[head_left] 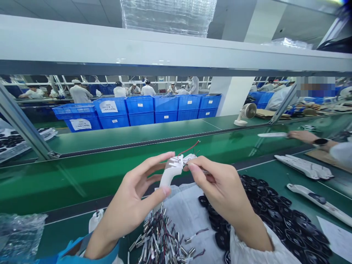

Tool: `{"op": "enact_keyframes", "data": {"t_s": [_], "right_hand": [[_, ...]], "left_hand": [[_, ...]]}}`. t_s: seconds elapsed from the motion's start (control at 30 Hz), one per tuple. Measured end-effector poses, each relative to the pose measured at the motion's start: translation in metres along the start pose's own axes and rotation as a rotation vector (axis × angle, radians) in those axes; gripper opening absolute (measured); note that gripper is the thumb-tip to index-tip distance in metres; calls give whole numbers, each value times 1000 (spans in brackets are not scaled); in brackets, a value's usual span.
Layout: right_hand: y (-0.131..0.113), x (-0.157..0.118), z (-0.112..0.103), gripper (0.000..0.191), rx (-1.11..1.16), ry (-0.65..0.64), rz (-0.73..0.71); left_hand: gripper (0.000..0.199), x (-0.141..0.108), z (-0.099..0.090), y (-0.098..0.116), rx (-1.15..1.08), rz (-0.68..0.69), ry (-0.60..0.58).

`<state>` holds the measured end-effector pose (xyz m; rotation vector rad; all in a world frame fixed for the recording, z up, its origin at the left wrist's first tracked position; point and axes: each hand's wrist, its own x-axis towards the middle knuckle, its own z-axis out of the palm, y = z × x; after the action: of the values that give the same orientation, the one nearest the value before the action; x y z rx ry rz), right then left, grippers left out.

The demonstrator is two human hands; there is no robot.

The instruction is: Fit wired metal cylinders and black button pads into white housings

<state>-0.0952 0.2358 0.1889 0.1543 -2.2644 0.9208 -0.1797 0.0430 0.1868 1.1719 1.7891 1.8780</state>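
In the middle of the head view, my left hand (137, 190) grips a curved white plastic part (169, 176) between thumb and fingers. Thin red and black wires (189, 148) stick out of its top end. My right hand (220, 183) is closed in a pinch at that same end, on a dark wire beside the white part. Below my hands lies a pile of small metal motors with wires (162, 238), on a whitish plastic sheet (189, 205). Many round black parts (275, 212) are heaped right of my right hand.
White elongated housings (305, 167) lie on the green bench to the right, near a co-worker's hand (302, 136) holding a white piece. Clear plastic wrap (20, 234) lies at left. Blue bins (141, 106) and a small fan (244, 113) stand beyond the green barrier.
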Motion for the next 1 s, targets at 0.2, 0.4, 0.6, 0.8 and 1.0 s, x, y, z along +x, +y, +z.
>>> {"op": "enact_keyframes", "data": {"t_s": [0.2, 0.4, 0.6, 0.8, 1.0], "right_hand": [[-2, -3, 13, 17, 245, 50, 139], [1, -4, 12, 12, 305, 43, 214], [6, -2, -13, 18, 475, -20, 286], [2, 2, -9, 22, 515, 70, 346], [9, 9, -2, 35, 540, -3, 350]], "left_hand": [[52, -1, 8, -8, 181, 110, 46], [48, 4, 11, -15, 328, 170, 53], [42, 5, 6, -13, 228, 119, 110], [38, 6, 11, -13, 217, 65, 69], [39, 11, 13, -21, 163, -7, 27]]}}
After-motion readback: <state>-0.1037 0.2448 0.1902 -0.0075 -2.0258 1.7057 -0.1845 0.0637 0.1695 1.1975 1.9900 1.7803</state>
